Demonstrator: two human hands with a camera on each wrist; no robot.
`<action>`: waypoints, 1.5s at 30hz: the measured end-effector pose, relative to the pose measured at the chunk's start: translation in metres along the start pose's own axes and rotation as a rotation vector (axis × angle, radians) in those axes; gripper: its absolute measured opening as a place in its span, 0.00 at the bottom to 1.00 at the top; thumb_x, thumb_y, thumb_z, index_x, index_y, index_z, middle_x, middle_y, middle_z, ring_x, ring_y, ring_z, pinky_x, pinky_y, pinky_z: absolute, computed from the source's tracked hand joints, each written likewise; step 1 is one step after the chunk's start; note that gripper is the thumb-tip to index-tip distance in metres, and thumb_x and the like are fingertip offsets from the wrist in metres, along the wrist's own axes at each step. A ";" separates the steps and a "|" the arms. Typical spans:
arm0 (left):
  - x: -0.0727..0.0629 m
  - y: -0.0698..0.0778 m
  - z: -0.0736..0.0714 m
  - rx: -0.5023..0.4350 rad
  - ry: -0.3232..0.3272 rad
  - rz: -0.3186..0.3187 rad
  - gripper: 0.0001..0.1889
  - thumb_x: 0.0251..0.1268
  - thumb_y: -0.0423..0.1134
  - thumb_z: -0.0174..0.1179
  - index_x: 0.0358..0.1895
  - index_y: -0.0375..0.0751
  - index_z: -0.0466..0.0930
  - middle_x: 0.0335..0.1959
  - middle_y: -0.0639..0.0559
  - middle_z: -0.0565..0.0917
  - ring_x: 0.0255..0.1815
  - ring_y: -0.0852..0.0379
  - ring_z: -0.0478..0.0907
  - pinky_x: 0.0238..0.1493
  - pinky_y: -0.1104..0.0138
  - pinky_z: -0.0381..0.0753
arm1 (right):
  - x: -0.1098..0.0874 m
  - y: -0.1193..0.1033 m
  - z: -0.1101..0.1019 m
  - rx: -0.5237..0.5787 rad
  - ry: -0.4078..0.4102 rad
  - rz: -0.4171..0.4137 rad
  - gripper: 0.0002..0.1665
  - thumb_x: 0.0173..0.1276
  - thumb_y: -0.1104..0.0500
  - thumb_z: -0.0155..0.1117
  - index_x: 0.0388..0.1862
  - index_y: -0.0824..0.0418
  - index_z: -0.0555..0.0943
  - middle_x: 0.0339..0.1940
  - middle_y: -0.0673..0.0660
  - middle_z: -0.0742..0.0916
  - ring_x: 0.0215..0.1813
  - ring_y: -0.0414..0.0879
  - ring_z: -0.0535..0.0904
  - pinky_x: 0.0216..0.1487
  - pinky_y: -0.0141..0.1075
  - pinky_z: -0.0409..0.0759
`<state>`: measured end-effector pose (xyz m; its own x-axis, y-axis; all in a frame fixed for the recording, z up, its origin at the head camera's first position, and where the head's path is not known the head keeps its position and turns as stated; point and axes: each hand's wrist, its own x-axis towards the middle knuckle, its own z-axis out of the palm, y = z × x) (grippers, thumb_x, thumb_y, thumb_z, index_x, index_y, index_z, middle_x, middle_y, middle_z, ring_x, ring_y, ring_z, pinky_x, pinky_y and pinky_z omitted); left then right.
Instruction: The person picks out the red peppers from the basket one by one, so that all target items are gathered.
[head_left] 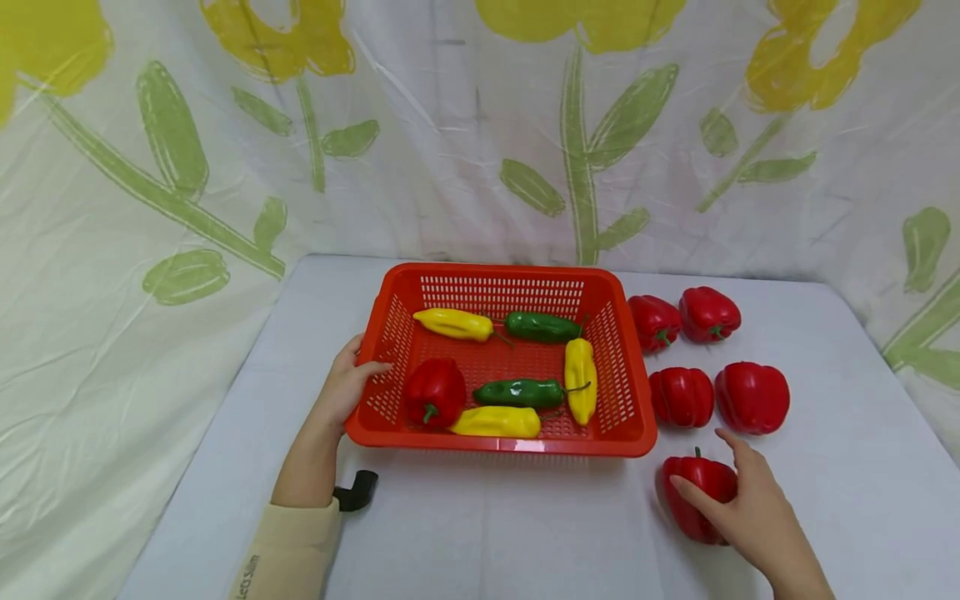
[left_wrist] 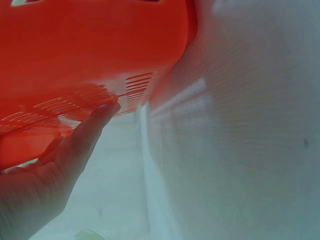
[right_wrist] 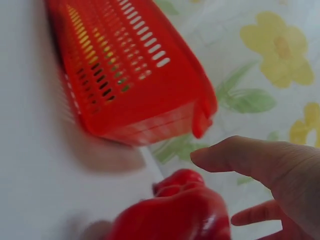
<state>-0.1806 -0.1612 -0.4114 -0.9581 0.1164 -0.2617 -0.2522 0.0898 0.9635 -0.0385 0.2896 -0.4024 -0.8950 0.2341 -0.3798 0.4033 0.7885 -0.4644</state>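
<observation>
My left hand (head_left: 343,392) grips the left rim of a red plastic basket (head_left: 480,444), thumb over the rim and the other fingers outside. In the left wrist view, its fingers (left_wrist: 82,142) lie along the slotted wall. Inside the basket are a red bell pepper (head_left: 437,387), two green peppers (head_left: 542,326) and several yellow peppers (head_left: 453,323). My right hand (head_left: 753,512) is over another red bell pepper (head_left: 711,477) at the front right, thumb and fingers spread around it. In the right wrist view, the thumb (right_wrist: 225,156) stands apart from the pepper.
Several more red bell peppers (head_left: 752,397) lie on the white-covered table right of the basket, two of them close to its wall. A black angled piece (head_left: 362,490) shows beside my left wrist. Behind the table hangs a white curtain (head_left: 435,167) with painted flowers.
</observation>
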 end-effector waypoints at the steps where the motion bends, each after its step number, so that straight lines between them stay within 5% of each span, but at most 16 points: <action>1: 0.000 0.000 0.000 0.002 0.001 -0.001 0.29 0.65 0.31 0.45 0.70 0.41 0.52 0.62 0.38 0.67 0.52 0.51 0.75 0.47 0.64 0.80 | 0.000 0.000 -0.002 0.001 0.007 -0.014 0.70 0.46 0.32 0.68 0.72 0.69 0.44 0.64 0.77 0.59 0.60 0.73 0.58 0.34 0.54 0.82; 11: -0.001 0.003 0.001 0.017 0.008 -0.008 0.30 0.65 0.32 0.46 0.71 0.42 0.51 0.63 0.38 0.67 0.53 0.48 0.74 0.47 0.64 0.80 | 0.003 -0.013 -0.020 0.031 0.095 -0.161 0.64 0.49 0.38 0.70 0.73 0.66 0.47 0.66 0.75 0.60 0.62 0.72 0.57 0.38 0.60 0.79; 24: 0.000 0.002 0.002 0.011 0.008 -0.001 0.29 0.65 0.32 0.46 0.70 0.42 0.52 0.62 0.38 0.67 0.53 0.48 0.74 0.47 0.62 0.80 | 0.011 -0.042 -0.042 0.005 0.199 -0.500 0.57 0.42 0.47 0.78 0.68 0.62 0.60 0.61 0.68 0.69 0.60 0.65 0.64 0.38 0.60 0.79; 45: -0.002 0.001 0.001 0.007 0.008 -0.002 0.29 0.65 0.31 0.45 0.70 0.41 0.52 0.62 0.37 0.67 0.53 0.48 0.75 0.48 0.60 0.80 | 0.059 -0.096 -0.061 -0.040 -0.017 -0.810 0.49 0.49 0.49 0.74 0.67 0.59 0.62 0.68 0.63 0.66 0.67 0.59 0.61 0.44 0.54 0.80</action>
<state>-0.1787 -0.1600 -0.4095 -0.9588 0.1080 -0.2627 -0.2528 0.0967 0.9627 -0.1417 0.2629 -0.3314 -0.9031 -0.4265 0.0494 -0.3757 0.7293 -0.5718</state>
